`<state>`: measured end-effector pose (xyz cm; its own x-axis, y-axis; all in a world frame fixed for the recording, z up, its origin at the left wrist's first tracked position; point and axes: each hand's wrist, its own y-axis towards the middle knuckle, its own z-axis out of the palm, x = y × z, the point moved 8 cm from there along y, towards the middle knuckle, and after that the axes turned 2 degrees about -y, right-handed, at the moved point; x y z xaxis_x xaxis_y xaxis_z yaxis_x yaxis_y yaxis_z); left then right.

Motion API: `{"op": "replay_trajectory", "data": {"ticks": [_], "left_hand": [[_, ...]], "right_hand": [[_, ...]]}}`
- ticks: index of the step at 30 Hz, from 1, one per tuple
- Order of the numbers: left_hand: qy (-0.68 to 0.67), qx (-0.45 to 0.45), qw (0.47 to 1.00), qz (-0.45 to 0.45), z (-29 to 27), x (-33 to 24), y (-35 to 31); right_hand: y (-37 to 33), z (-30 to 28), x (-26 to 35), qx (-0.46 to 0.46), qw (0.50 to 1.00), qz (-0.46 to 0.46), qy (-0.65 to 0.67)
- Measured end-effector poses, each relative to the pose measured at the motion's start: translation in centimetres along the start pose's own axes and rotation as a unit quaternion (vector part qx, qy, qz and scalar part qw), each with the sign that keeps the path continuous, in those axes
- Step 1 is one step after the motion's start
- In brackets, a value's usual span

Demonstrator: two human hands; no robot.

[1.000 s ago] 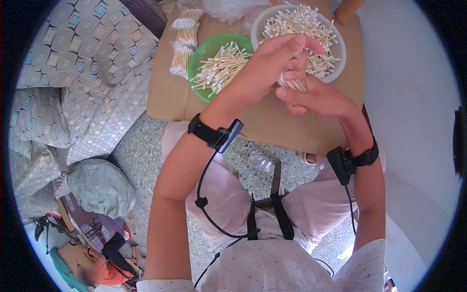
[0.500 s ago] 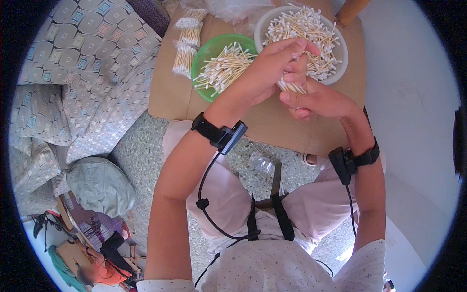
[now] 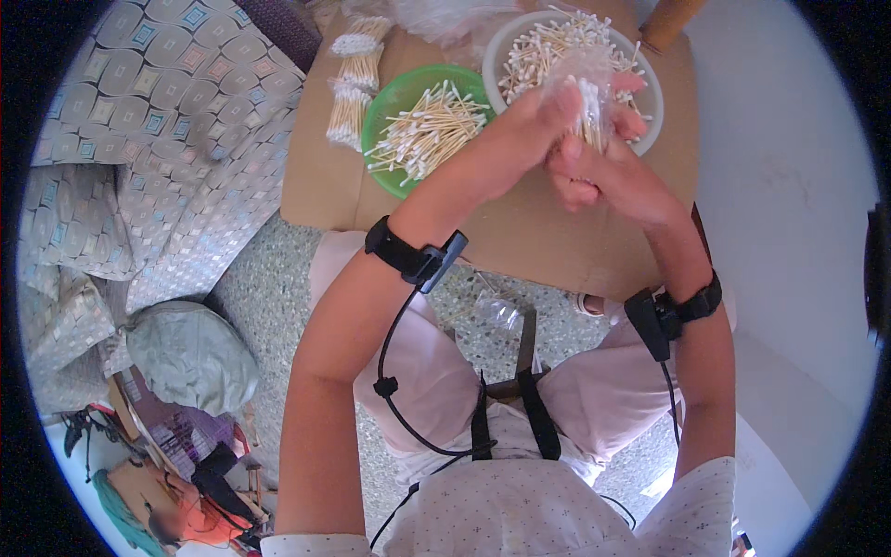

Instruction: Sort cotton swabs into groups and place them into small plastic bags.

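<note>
1. Holding the bundle: the left hand (image 3: 549, 119) and right hand (image 3: 608, 172) are both closed on a clear plastic bag of white-tipped, pale wooden cotton swabs (image 3: 591, 113); some fingers are hidden behind it.
2. Position: the bagged bundle is raised in front of the near part of the round white plastic bowl (image 3: 655, 104), the landmark here, which is heaped with loose swabs (image 3: 552, 45).
3. Axis: the sticks run roughly away from the wearer, white tips toward the bowl's centre, lower ends toward the right hand.
4. Hands: the bundle lies between them, the left at its left side, the right at its near end; both touch it, so neither is nearer.
5. Surroundings: left of the bowl stands a round green plastic basket (image 3: 379, 110) of loose swabs; farther left, clear-bagged swab bundles (image 3: 347, 113) lie on a brown cardboard sheet (image 3: 520, 234).
</note>
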<state>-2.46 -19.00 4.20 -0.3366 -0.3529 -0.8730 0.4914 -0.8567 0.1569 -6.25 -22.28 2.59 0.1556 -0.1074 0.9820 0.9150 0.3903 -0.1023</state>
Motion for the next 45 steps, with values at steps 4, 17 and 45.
{"op": "replay_trajectory", "data": {"ticks": [4,17,45], "left_hand": [[0.040,0.023,0.998,-0.038,0.5,0.2,-0.7],[0.120,0.010,0.992,-0.044,0.8,-0.2,-1.0],[0.008,-0.017,0.998,0.052,0.6,-1.6,-0.1]], "right_hand": [[-0.6,-0.6,-0.3,-0.080,0.997,0.001,-0.006],[-1.2,-1.3,-1.6,-0.013,0.988,0.040,-0.150],[-0.6,-0.7,-1.3,-0.156,0.987,-0.005,-0.033]]}}
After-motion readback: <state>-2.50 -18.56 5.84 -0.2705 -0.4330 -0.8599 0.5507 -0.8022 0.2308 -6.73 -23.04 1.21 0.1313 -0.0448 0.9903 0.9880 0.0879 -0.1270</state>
